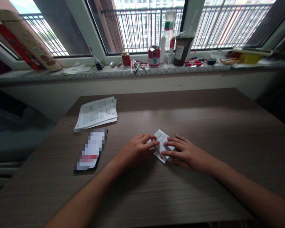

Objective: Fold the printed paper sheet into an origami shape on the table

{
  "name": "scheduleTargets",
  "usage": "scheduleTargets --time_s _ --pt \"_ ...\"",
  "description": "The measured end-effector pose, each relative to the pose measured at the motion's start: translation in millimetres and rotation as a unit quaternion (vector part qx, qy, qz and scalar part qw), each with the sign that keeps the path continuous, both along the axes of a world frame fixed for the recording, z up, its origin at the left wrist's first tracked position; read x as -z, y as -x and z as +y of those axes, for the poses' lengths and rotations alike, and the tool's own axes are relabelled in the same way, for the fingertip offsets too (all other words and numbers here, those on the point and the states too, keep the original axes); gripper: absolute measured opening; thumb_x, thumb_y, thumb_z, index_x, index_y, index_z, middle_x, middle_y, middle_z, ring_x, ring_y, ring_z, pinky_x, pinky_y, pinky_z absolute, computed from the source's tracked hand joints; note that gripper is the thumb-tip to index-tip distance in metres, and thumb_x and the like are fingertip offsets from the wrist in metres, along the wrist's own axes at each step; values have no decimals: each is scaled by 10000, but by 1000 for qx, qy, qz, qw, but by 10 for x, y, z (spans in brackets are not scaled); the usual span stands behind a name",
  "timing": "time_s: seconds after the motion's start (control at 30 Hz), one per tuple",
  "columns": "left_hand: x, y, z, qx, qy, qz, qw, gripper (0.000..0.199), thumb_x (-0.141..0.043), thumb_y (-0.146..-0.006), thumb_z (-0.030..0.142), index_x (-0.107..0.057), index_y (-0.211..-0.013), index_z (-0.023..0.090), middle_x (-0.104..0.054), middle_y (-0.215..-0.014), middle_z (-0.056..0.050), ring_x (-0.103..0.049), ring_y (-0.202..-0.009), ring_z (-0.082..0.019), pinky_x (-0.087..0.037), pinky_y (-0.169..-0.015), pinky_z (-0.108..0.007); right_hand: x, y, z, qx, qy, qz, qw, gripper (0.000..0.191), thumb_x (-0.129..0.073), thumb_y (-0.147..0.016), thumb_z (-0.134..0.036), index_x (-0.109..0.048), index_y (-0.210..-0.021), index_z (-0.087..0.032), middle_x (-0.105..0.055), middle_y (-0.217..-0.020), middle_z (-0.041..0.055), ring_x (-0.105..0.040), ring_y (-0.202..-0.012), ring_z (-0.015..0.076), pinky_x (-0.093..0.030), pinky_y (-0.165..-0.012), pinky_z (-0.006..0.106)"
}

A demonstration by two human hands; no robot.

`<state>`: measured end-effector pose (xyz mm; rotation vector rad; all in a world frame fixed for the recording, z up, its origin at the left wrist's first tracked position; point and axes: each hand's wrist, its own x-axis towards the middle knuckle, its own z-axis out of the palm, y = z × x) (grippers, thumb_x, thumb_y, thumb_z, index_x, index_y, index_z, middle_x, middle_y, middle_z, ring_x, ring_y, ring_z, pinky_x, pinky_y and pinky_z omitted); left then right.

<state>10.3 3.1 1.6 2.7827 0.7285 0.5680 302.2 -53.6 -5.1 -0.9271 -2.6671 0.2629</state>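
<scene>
A small folded piece of printed paper (pixel 160 138) lies on the brown wooden table (pixel 142 196), turned with its corners pointing toward and away from me. My left hand (pixel 139 147) rests at its left side, fingers reaching onto the paper. From the right, my right hand (pixel 184 150) lays its spread fingers over the paper's right part. Both hands touch the paper from above, and their fingers hide parts of its left and right corners. Neither hand is wrapped around it.
A phone (pixel 91 150), blurred out, lies left of my hands. Behind it sits a stack of printed sheets (pixel 97 110). On the granite windowsill (pixel 85 74) stand a red can (pixel 154 57), a clear bottle (pixel 167 44), a dark cup (pixel 181 49) and several small tools.
</scene>
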Motion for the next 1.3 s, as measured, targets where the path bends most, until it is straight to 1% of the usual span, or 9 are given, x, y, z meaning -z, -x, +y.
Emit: scheduleTargets --time_s 0.23,0.4,0.53,0.7,0.8,0.93,1.03,1.17,1.3 --pt "8 -9 -26 35 31 11 999 378 -634 -1025 292 -612 -1402 265 -590 -1472 -115 -582 -1310 -295 -511 -1077 -522 27 -85 17 4 5 4 1000 544 -654 -997 -257 -518 -1508 -387 -525 -1570 46 -481 -1449 266 -357 -1215 572" --pt "-31 27 -19 55 49 36 997 422 -656 -1015 306 -600 -1433 321 -552 -1524 -95 -548 -1368 -304 -480 -1118 -546 -1 -109 -5 -7 21 -22 1000 520 -650 -1002 -298 -530 -1500 -386 -463 -1616 55 -398 -1503 307 -325 -1219 616" --pt "-25 39 -15 53 53 52 996 448 -662 -1012 319 -586 -1453 327 -514 -1561 -97 -520 -1398 -319 -462 -1134 -555 -16 -120 -15 -12 25 -44 999 475 -633 -1014 -332 -553 -1480 -383 -409 -1648 64 -353 -1526 310 -294 -1231 625" --pt "-14 17 -41 45 43 79 995 499 -665 -1007 360 -547 -1491 324 -480 -1587 -109 -497 -1416 -343 -450 -1137 -574 -34 -125 -23 -24 37 -45 998 517 -692 -975 -359 -554 -1471 -414 -337 -1686 45 -304 -1546 333 -286 -1229 642" --pt "-15 -3 -60 39 37 83 995 500 -659 -1009 379 -546 -1492 318 -476 -1590 -115 -490 -1422 -352 -441 -1141 -580 -44 -121 -26 -26 35 -41 998 511 -696 -972 -357 -564 -1463 -415 -321 -1692 52 -311 -1542 329 -280 -1231 643" --pt "-10 -20 -70 40 30 81 995 507 -647 -1017 396 -530 -1504 323 -487 -1586 -100 -476 -1439 -335 -422 -1159 -566 -68 -107 -28 -29 29 -25 999 462 -667 -993 -343 -586 -1445 -398 -405 -1648 61 -368 -1517 303 -278 -1241 617" --pt "-8 -22 -71 42 25 95 994 545 -619 -1032 415 -466 -1549 336 -467 -1603 -83 -458 -1457 -313 -405 -1179 -540 -62 -109 -22 -39 32 -19 999 487 -670 -992 -351 -567 -1467 -360 -476 -1603 65 -382 -1510 300 -260 -1252 607" --pt "-17 -21 -80 41 18 122 992 573 -587 -1046 447 -410 -1583 352 -423 -1634 -72 -425 -1484 -308 -378 -1200 -528 -14 -133 -1 -37 43 -21 998 509 -650 -1005 -357 -525 -1496 -301 -492 -1596 60 -364 -1522 285 -244 -1267 587" --pt "-21 -30 -88 37 20 139 989 565 -565 -1049 480 -408 -1581 372 -396 -1650 -59 -400 -1499 -310 -367 -1203 -530 27 -161 27 -17 35 -25 999 469 -614 -1027 -365 -531 -1483 -293 -544 -1552 73 -421 -1488 270 -300 -1247 569"
